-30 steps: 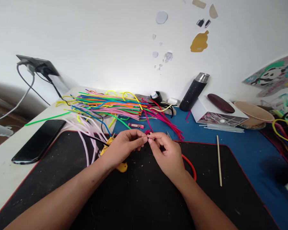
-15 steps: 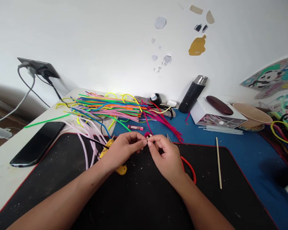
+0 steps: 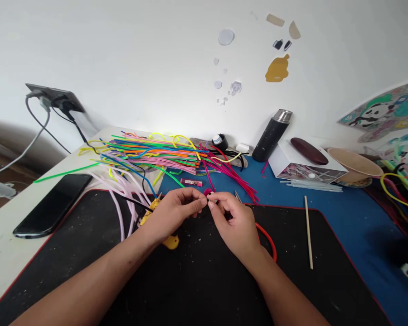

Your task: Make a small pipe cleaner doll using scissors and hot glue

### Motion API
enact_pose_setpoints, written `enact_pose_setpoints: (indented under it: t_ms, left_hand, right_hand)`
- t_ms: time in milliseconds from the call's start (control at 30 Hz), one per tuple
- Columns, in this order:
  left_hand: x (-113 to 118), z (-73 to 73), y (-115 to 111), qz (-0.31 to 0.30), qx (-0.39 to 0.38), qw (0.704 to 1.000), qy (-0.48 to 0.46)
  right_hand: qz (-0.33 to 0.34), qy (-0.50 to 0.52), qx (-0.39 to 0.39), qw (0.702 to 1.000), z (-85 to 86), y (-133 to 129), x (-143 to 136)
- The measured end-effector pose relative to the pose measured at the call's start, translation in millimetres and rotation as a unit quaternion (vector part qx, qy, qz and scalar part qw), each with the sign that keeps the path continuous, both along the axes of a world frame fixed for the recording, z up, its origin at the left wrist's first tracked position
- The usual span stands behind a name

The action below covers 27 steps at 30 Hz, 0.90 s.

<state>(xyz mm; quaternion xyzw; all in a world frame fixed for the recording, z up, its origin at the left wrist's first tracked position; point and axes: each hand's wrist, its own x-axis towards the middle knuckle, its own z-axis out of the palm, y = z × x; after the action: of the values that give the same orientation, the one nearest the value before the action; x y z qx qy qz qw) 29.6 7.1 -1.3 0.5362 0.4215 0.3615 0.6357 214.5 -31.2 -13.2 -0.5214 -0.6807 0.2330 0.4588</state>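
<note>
Over the black mat point(image 3: 190, 280) my left hand point(image 3: 182, 210) and my right hand point(image 3: 233, 219) meet at the fingertips. Both are closed in a pinch around a tiny dark piece point(image 3: 208, 199), too small to name. A magenta item point(image 3: 208, 192) shows just behind the fingertips. Beside my left hand lies a yellow object point(image 3: 146, 217), partly covered, and a yellow piece point(image 3: 172, 242) shows under that wrist. A red-orange loop point(image 3: 270, 240) curves out from behind my right wrist.
Colourful pipe cleaners point(image 3: 156, 154) are heaped behind the hands. A phone point(image 3: 52, 206) lies left. A thin stick point(image 3: 308, 233) lies right on the mat. Farther back stand a black flask point(image 3: 271, 136), a white box point(image 3: 306, 163) and a bowl point(image 3: 355, 163).
The view has shifted slightly. The fingertips have barely moved, and the tiny dark piece between them shows a little more.
</note>
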Motion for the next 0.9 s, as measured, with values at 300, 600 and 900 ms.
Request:
enact_pose_setpoints:
  t_ms: [300,600,900]
  left_hand:
    - [-0.2,0.0,-0.2,-0.003,-0.008,1.0,-0.004]
    - [0.3,-3.2,-1.0,-0.008,-0.062,0.996,-0.065]
    - [-0.6,-2.0,-2.3,-0.005,-0.07,0.994,-0.082]
  right_hand:
    - [0.003,-0.002,-0.024,1.0,-1.6,-0.6,0.7]
    - [0.01,0.047,-0.013,0.999,5.5,-1.5,-2.5]
    - [0.015,0.061,-0.018,0.998,4.3,-2.9,-3.4]
